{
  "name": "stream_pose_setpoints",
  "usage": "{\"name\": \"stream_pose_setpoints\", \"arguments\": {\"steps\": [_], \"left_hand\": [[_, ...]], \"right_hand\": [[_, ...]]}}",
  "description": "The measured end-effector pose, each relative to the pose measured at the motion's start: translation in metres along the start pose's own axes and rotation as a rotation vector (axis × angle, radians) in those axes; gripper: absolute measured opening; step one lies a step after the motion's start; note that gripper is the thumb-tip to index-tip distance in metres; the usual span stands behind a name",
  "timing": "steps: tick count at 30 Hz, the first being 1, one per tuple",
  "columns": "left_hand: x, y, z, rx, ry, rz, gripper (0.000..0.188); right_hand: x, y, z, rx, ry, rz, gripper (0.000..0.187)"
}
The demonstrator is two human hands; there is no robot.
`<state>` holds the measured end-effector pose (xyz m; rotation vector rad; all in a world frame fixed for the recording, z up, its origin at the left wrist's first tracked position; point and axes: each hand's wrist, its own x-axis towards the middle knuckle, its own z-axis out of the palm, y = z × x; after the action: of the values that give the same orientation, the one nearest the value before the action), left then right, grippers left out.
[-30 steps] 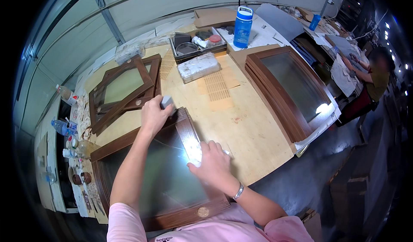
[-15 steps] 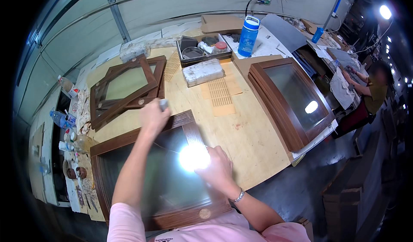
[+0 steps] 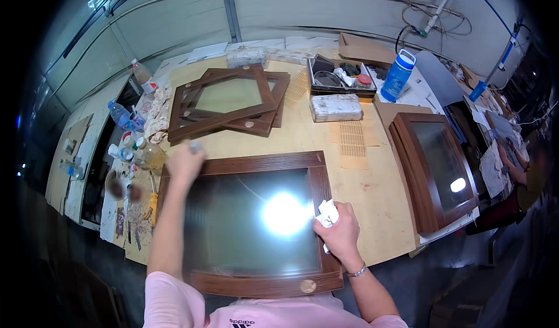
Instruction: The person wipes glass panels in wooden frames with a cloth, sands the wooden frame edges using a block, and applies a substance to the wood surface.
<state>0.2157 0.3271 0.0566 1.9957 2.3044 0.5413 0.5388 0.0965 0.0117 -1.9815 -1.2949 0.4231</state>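
Observation:
In front of me lies a brown wood-framed glass panel point(image 3: 256, 290), its near edge against my body. My left hand point(image 3: 185, 165) is closed, slightly blurred, at the panel's far left corner. A small grey piece point(image 3: 195, 147) sticks out of its fingers; I cannot make out its kind. My right hand point(image 3: 342, 232) is closed around a crumpled white paper wad point(image 3: 328, 213) beside the panel's right rail. A bright lamp reflection covers part of the glass point(image 3: 250, 229).
Stacked brown frames point(image 3: 269, 124) lie beyond the panel, and another stack point(image 3: 402, 170) stands right. A wrapped white block point(image 3: 336, 108), a black tray point(image 3: 343, 91) and a blue bottle point(image 3: 399, 76) sit at the back. Bottles point(image 3: 150, 153) and a yellow-handled tool point(image 3: 151, 207) line the left.
My view has swung left. My left hand has slid left along the panel's far rail to its corner. My right hand stays by the right rail, and the white wad now shows in it.

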Motion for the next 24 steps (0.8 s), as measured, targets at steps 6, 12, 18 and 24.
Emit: {"name": "stream_pose_setpoints", "arguments": {"steps": [6,12,18,24], "left_hand": [[0.030,-0.136,-0.013,-0.266,0.207,-0.237,0.035],[0.010,-0.150,0.026,-1.234,0.225,-0.142,0.016],[0.014,-0.140,0.032,-1.052,0.220,-0.068,0.014],[0.004,-0.146,0.023,-1.201,0.208,-0.102,0.014]], "right_hand": [[0.001,-0.003,0.001,-0.020,-0.031,-0.026,0.057],[0.058,-0.049,-0.026,0.101,0.000,-0.049,0.039],[0.091,-0.193,0.144,0.026,-0.103,-0.917,0.038],[0.095,-0.154,0.179,-0.256,-0.283,-1.055,0.051]]}}
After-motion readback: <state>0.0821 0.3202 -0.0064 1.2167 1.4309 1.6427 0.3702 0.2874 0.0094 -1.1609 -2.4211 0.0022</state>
